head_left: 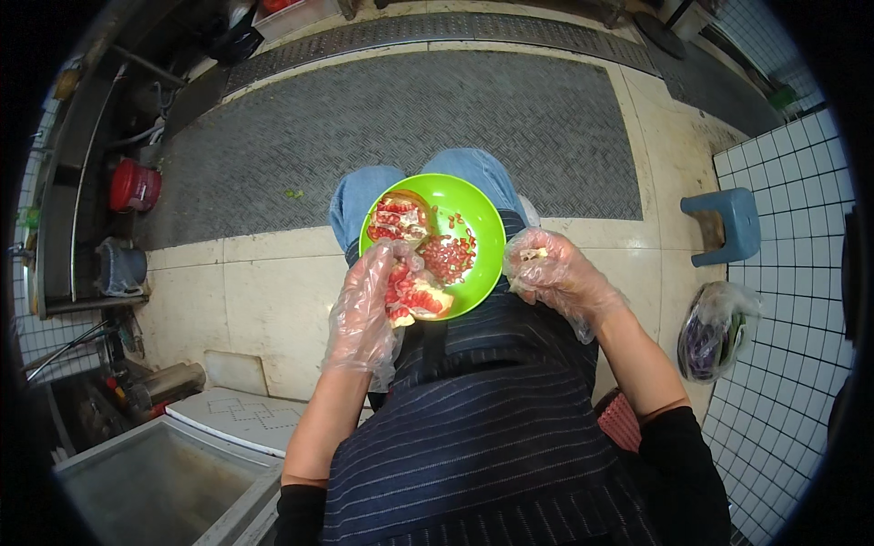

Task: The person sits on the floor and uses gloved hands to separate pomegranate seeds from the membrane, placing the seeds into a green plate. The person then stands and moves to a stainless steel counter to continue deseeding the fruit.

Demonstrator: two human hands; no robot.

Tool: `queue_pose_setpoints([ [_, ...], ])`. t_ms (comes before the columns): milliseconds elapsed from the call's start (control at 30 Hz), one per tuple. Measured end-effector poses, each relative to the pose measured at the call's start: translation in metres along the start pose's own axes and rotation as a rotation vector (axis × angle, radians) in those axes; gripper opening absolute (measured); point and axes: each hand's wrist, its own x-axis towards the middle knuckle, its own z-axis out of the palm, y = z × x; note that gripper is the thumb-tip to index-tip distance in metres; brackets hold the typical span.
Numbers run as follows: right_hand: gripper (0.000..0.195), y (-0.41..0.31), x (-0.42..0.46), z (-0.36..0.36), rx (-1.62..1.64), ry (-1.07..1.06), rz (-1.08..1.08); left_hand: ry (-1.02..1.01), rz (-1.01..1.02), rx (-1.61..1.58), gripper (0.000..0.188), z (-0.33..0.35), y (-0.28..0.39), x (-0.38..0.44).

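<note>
A bright green plastic bowl (486, 273) rests on my lap. Inside it lie loose pomegranate seeds (450, 258) and a large opened piece of pomegranate (399, 217), its red seeds facing up at the bowl's far left. My left hand (365, 300), in a clear plastic glove, grips a broken pomegranate chunk (420, 300) over the near left rim. Just right of the bowl, my right hand (553, 273), also gloved, has its fingers curled around a small pale scrap of pomegranate membrane or rind (534, 253).
A dark ribbed floor mat (410, 109) spreads ahead of my knees. At the right stand a blue plastic stool (727, 225) and a clear bag of purple vegetables (713, 338) by the tiled wall. On the left are a red bucket (135, 185) and a grey bin (123, 269).
</note>
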Motion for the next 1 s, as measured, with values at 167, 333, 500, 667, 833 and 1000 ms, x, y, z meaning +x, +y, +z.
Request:
queue_pose_setpoints([
  [167, 0.03, -0.001, 0.014, 0.022, -0.106, -0.043, 0.01, 0.022, 0.14, 0.09, 0.019, 0.009, 0.006, 0.006],
  [333, 0.028, 0.005, 0.028, 0.034, -0.101, -0.122, 0.001, 0.013, 0.246, 0.218, 0.018, 0.005, 0.011, 0.016],
  [500, 0.026, 0.005, 0.037, 0.045, -0.024, -0.086, 0.015, 0.114, 0.237, 0.249, 0.022, -0.001, 0.013, 0.018],
  [667, 0.03, 0.009, 0.043, 0.044, -0.121, -0.137, -0.014, 0.144, 0.233, 0.162, 0.024, -0.003, 0.011, 0.02],
  [833, 0.023, 0.001, 0.038, 0.037, -0.075, -0.034, -0.043, 0.123, 0.198, -0.062, 0.025, -0.005, 0.019, 0.018],
  [1000, 0.016, -0.015, 0.034, 0.007, -0.15, 0.125, -0.105, 0.281, 0.084, -0.036, 0.032, -0.039, 0.031, 0.015],
])
